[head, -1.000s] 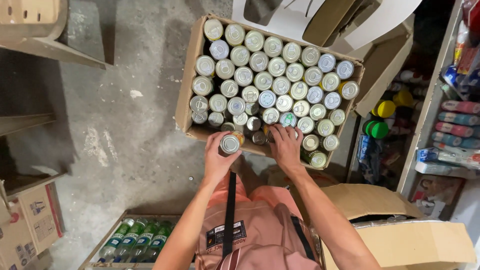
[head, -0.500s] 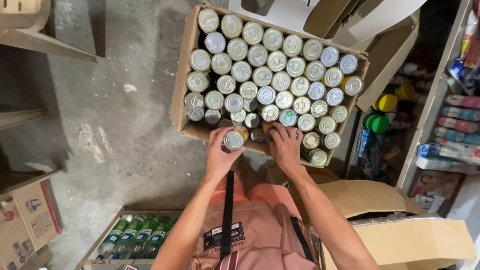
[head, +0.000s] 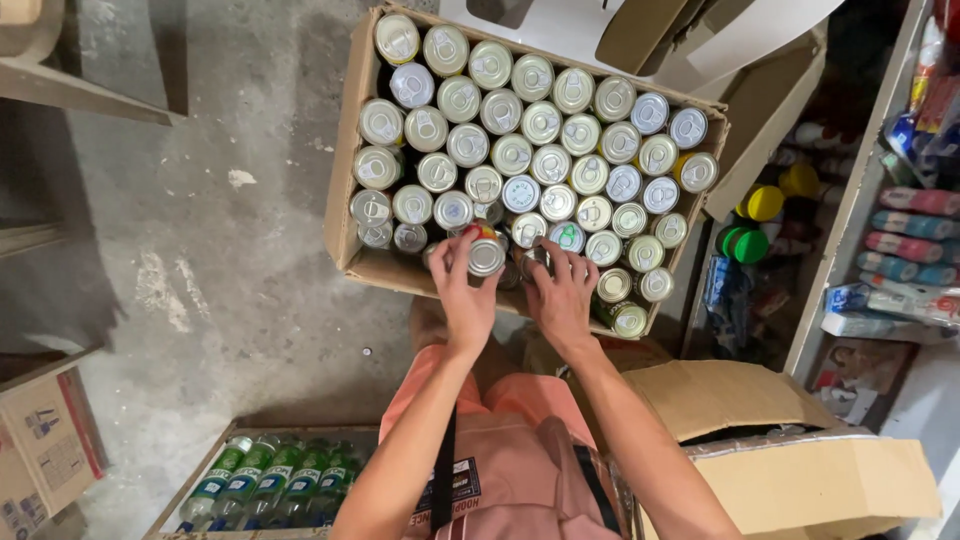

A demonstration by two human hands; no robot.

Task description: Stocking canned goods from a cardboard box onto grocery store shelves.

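Observation:
My left hand (head: pixel 462 296) grips a drink can (head: pixel 486 256) with a silver top, held upright over the near edge of a big cardboard box (head: pixel 352 190). The box is packed with several upright cans (head: pixel 540 122) seen from above. My right hand (head: pixel 562 296) reaches into the near row of the box, fingers curled around a can (head: pixel 534 258) that is mostly hidden by them. Both forearms stretch out from my pink shorts at the bottom.
A tray of green bottles (head: pixel 270 482) lies on the concrete floor at lower left. Open cardboard boxes (head: pixel 800 470) stand at lower right. Shelves with packets (head: pixel 900 220) and coloured bottle caps (head: pixel 764 204) line the right side. A printed carton (head: pixel 45 450) sits far left.
My left hand has carried its can forward from above the floor to the box's near edge. My right hand has stayed in the near row.

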